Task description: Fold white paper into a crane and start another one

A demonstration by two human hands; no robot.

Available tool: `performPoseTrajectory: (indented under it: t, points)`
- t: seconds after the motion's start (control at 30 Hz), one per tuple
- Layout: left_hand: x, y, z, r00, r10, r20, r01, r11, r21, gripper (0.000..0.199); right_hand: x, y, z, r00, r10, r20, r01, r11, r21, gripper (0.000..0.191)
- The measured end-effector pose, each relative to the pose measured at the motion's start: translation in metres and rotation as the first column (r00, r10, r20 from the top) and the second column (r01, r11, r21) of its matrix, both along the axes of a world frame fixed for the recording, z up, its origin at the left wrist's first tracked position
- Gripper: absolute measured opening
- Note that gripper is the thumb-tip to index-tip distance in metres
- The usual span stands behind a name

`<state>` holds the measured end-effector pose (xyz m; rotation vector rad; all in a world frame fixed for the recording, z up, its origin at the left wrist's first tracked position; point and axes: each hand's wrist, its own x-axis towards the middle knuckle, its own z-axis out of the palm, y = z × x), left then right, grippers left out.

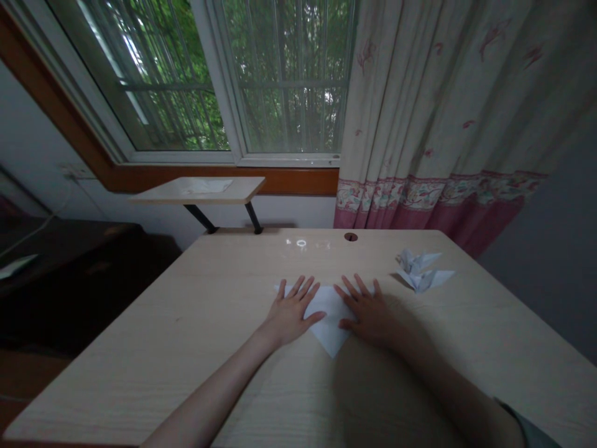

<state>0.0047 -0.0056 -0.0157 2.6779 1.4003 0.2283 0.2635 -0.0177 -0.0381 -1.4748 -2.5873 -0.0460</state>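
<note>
A white paper sheet folded into a triangle point(329, 326) lies on the pale wood-grain desk point(140, 367), its point toward me. My left hand point(291, 314) rests flat on the triangle's left part, fingers spread. My right hand point(366, 311) lies flat on its right part, also spread, with the thumb on the paper. Between the hands the middle of the paper shows; their palms hide parts of its upper edge. To the right of my right hand sits a white origami crane point(420, 270), apart from it.
A round cable hole point(351, 237) marks the desk's far edge. Behind it stands a small raised wooden shelf point(200, 190) on black legs. A dark cabinet point(69, 267) stands left of the desk, and a patterned curtain point(433, 124) hangs at the right by a window point(224, 81).
</note>
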Motion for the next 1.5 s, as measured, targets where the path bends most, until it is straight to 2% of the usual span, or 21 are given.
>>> performPoseTrajectory:
  t: [0.17,0.27,0.37,0.43,0.57,0.77,0.93,1.13,1.3,1.5]
  points:
    - [-0.010,0.010,0.001,0.999,-0.044,0.007,0.043,0.998,0.051,0.078,0.011,0.008,0.016,0.993,0.108,-0.044,-0.114,0.981,-0.158,0.092]
    - [-0.015,0.014,0.006,0.989,-0.135,0.053,0.133,0.990,0.037,0.081,0.017,0.013,0.018,0.975,0.191,-0.117,-0.212,0.956,-0.204,0.098]
    - [-0.016,0.015,0.010,0.967,-0.225,0.119,0.230,0.973,-0.030,0.100,0.021,0.018,0.015,0.964,0.214,-0.155,-0.246,0.941,-0.233,0.112]
    - [-0.016,0.015,0.012,0.958,-0.245,0.150,0.256,0.965,-0.061,0.115,0.022,0.020,0.014,0.963,0.213,-0.166,-0.248,0.940,-0.236,0.117]
    - [-0.014,0.015,0.013,0.954,-0.249,0.169,0.264,0.962,-0.071,0.122,0.020,0.019,0.016,0.961,0.211,-0.179,-0.250,0.939,-0.236,0.120]
    - [-0.015,0.017,0.008,0.954,-0.244,0.173,0.257,0.965,-0.055,0.113,0.021,0.019,0.011,0.957,0.206,-0.205,-0.247,0.947,-0.204,0.108]
    - [-0.016,0.017,0.011,0.953,-0.240,0.186,0.254,0.966,-0.054,0.099,0.023,0.021,0.007,0.943,0.226,-0.243,-0.271,0.947,-0.174,0.104]
    - [-0.018,0.018,0.013,0.948,-0.232,0.217,0.241,0.970,-0.013,0.076,0.026,0.020,0.011,0.927,0.227,-0.299,-0.291,0.937,-0.191,0.081]
    - [-0.018,0.019,0.010,0.936,-0.208,0.283,0.215,0.977,0.007,0.061,0.029,0.019,0.006,0.895,0.227,-0.385,-0.289,0.951,-0.110,0.060]
    - [-0.015,0.013,0.015,0.930,-0.169,0.328,0.154,0.986,0.070,0.053,0.024,0.015,0.007,0.877,0.198,-0.437,-0.231,0.973,-0.023,0.048]
